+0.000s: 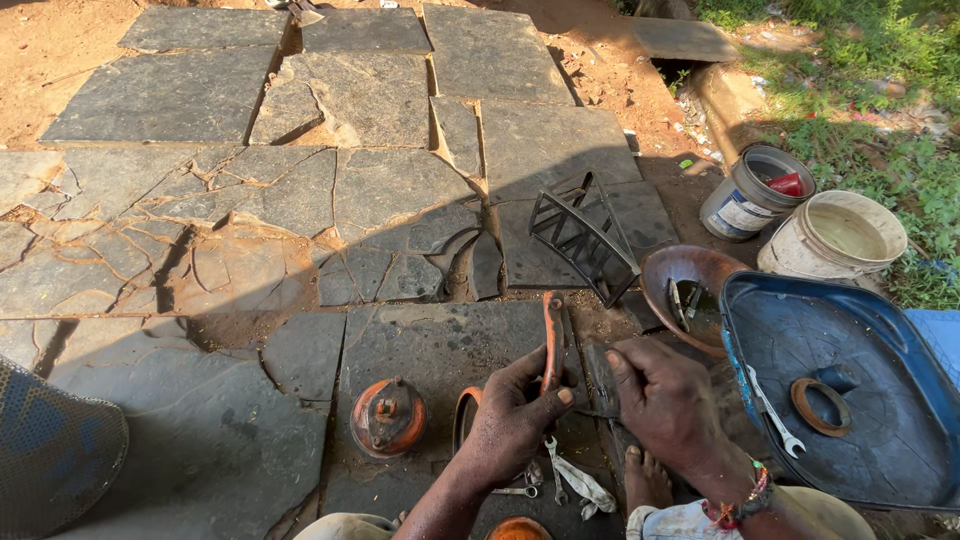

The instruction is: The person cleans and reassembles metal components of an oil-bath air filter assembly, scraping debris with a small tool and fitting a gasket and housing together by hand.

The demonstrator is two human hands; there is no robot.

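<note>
My left hand (515,415) pinches the orange-handled pliers (552,342) over the stone paving (300,190); my right hand (665,400) seems pressed on a metal piece (600,380). The blue tray (900,420) holds a spanner (775,415) and ring (820,406).

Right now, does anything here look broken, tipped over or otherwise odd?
Yes. The stone paving is cracked into many pieces, with red dirt showing in the gaps. A black wire rack lies tipped on its side on the slabs. Spanners lie loose on the ground below the left hand.
</note>
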